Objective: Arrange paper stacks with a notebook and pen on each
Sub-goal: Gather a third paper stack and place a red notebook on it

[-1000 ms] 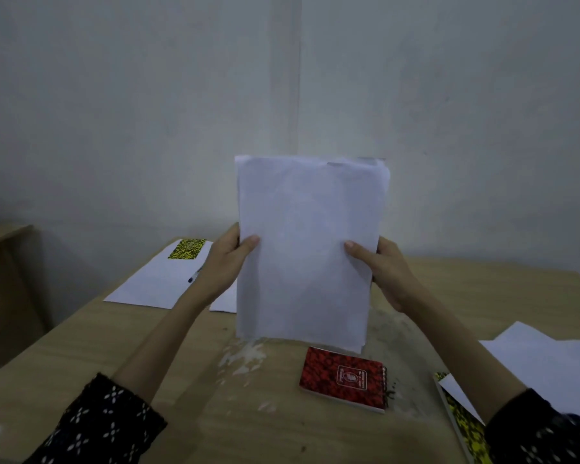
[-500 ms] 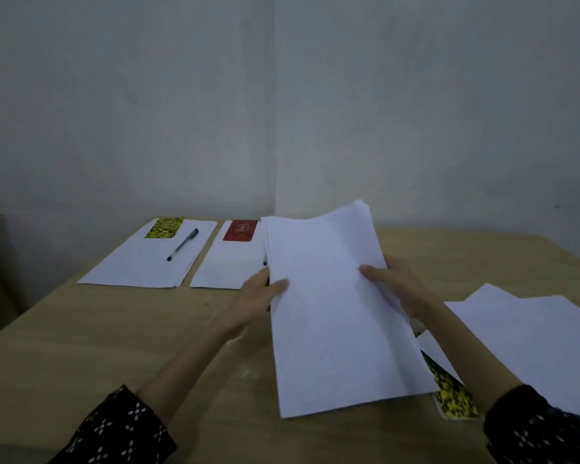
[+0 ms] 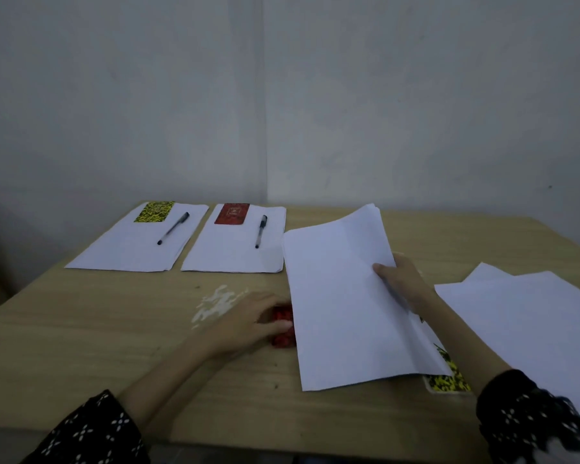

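Observation:
My right hand grips the right edge of a white paper stack held tilted just above the table. My left hand lies on a red notebook whose right part is hidden under that stack, fingers curled round its near edge. A yellow-black notebook peeks out below the stack's right corner. At the back left lie two paper stacks: one carries a yellow notebook and a pen, the other a red notebook and a pen.
More loose white sheets are spread at the right on the wooden table. A scuffed white patch marks the tabletop near my left hand. A grey wall stands close behind the table's far edge.
The stack went from upright in both hands to tilted low over the table. My left hand let go of it and dropped onto the red notebook; my right hand still holds the paper.

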